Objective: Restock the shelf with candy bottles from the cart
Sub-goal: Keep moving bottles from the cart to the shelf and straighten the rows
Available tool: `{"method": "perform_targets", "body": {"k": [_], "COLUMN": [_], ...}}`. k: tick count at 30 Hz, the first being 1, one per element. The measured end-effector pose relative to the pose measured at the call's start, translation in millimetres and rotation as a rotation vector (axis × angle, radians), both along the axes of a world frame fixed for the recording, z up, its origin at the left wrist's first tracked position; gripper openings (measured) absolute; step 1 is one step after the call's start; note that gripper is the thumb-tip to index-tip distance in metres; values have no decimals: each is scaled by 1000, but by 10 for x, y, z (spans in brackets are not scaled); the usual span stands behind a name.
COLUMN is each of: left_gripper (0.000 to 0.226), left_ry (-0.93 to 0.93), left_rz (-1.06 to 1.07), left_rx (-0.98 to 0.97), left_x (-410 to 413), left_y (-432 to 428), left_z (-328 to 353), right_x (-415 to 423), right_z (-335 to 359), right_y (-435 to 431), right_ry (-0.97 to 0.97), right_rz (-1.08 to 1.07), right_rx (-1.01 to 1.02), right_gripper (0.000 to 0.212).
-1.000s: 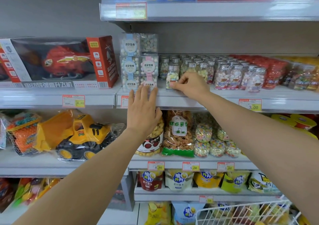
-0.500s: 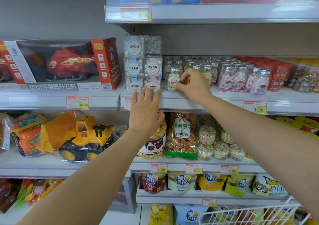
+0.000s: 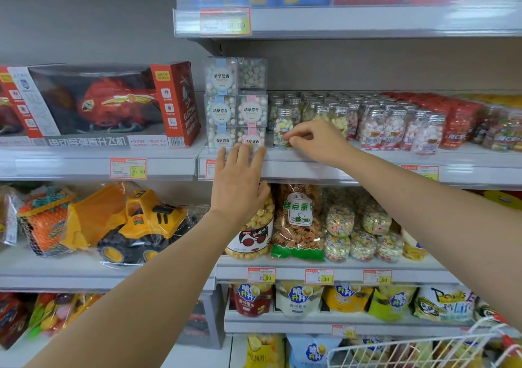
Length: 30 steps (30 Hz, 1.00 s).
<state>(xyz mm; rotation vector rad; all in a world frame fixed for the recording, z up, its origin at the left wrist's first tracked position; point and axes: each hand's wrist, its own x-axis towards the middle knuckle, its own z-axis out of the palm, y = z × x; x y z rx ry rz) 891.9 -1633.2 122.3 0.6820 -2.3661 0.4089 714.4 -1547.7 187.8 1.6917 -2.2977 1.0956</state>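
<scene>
Right hand: fingers pinch the candy bottle near its base.
Left hand: fingers straight, against the shelf edge.
Advice: slide it level with neighbouring bottles, upright.

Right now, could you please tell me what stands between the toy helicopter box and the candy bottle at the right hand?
In the head view, a stack of clear candy cubes stands between the toy helicopter box and the candy bottle.

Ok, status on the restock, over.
Left grip open, flat on shelf edge. Right grip pinching candy bottle, upright, front row. Nothing in the way.
</scene>
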Motion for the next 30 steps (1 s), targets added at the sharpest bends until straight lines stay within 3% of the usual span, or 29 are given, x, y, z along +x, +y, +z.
{"method": "perform_targets", "body": {"k": [19,30], "left_gripper": [46,47], "left_ry": [95,73], "left_rz": [-32,-18], "left_rx": [-4,-4], "left_x": [-10,-10], "left_y": [-80,-74], "left_z": [-19,-12], "right_x": [-201,-160], "right_z": [41,43], "right_y": [-445,-444], "right_ry": [54,52], "right_rz": [-10,-19], "right_rx": [393,403], "right_gripper": [47,48]}}
